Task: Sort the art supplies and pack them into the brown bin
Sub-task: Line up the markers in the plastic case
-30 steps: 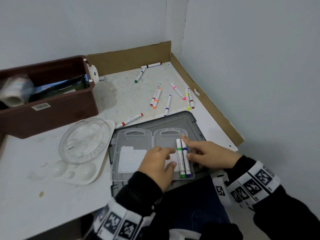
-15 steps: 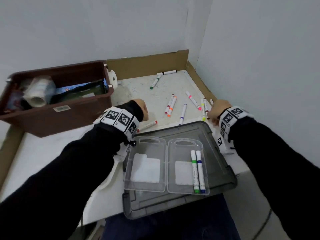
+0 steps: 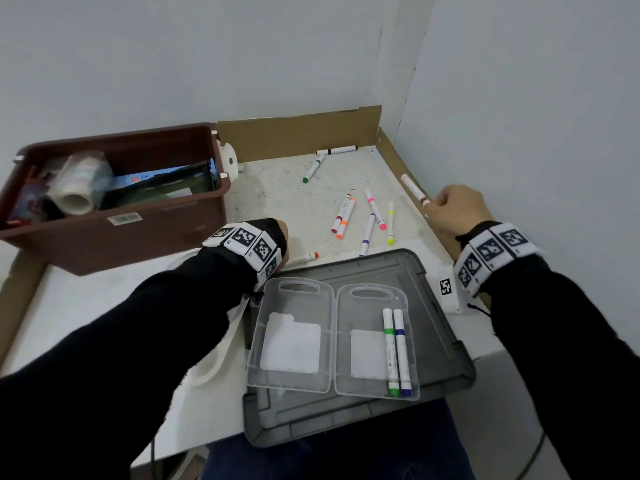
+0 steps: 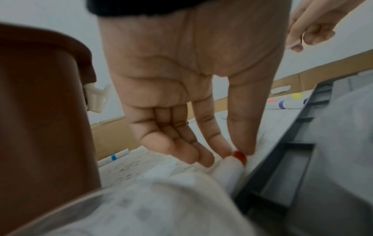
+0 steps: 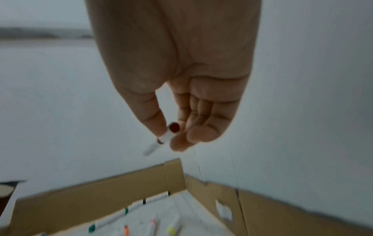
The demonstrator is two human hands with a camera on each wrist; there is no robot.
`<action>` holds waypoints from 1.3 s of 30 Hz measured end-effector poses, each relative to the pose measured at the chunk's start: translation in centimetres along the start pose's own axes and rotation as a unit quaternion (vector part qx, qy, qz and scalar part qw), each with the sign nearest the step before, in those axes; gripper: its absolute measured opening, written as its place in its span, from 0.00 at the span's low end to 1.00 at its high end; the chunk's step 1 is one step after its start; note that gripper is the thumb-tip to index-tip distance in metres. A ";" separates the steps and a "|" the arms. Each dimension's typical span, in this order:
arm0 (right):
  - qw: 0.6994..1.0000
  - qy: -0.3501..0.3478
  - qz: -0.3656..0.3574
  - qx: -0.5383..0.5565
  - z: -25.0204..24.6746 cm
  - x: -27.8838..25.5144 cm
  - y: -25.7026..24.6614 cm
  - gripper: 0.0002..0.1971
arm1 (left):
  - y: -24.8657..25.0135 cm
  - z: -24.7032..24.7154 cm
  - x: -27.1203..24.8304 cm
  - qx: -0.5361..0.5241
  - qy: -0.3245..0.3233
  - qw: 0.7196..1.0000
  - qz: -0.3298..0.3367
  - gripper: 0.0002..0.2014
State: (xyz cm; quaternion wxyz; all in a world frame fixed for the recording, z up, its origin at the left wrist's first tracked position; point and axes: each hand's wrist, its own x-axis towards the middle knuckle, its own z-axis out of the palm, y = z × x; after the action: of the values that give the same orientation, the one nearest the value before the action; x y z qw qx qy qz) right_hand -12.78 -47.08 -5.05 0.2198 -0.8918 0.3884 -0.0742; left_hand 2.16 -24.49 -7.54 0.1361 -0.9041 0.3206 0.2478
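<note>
The brown bin (image 3: 104, 230) stands at the back left, holding a paper roll and flat packs. A clear plastic case (image 3: 294, 382) lies open on a grey lid (image 3: 446, 344); a green marker (image 3: 389, 351) and a blue marker (image 3: 401, 351) lie in its right half. My right hand (image 3: 453, 209) is raised near the right wall and pinches a brown-capped marker (image 3: 414, 190), also the brown-capped marker (image 5: 163, 138) in the right wrist view. My left hand (image 4: 236, 153) pinches the red-capped marker (image 4: 232, 166) on the table between thumb and forefinger; its wristband hides the hand in the head view.
Several loose markers (image 3: 346, 216) lie on the table behind the lid, two more (image 3: 313, 169) near the back cardboard edging (image 3: 298, 136). A white palette (image 3: 211, 368) sits under my left forearm. Walls close the back and right.
Both hands left the case and reached forward. The right hand has lifted the brown-capped marker off the table; the left hand has come down onto the red-capped marker.
</note>
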 end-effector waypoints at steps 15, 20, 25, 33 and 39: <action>0.910 0.013 -0.153 0.385 -1.6 -12.7 2.1 0.10 | 1.2 -1.3 -8.0 -0.375 0.236 0.892 0.088 0.04; 0.920 -0.031 -0.167 0.352 2.4 -15.6 2.2 0.08 | 2.9 1.3 -11.6 -0.536 0.207 0.800 0.174 0.04; 0.939 -0.042 -0.156 0.304 3.9 -16.5 2.5 0.08 | 4.7 4.0 -12.7 -0.608 0.175 0.748 0.197 0.12; 0.971 -0.079 -0.176 0.141 4.7 -16.9 2.6 0.17 | 6.7 7.1 -12.7 -0.590 0.158 0.773 0.171 0.17; 0.964 -0.118 -0.236 0.024 5.1 -17.6 3.4 0.30 | 6.7 7.7 -12.1 -0.610 0.159 0.766 0.123 0.15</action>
State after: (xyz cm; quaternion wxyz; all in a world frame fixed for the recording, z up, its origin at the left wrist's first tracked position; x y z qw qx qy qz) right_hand -25.55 -34.68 -10.45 0.2617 -0.9551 0.1364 -0.0278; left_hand -13.10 -20.28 -8.07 -0.5292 -0.7755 0.2274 0.2584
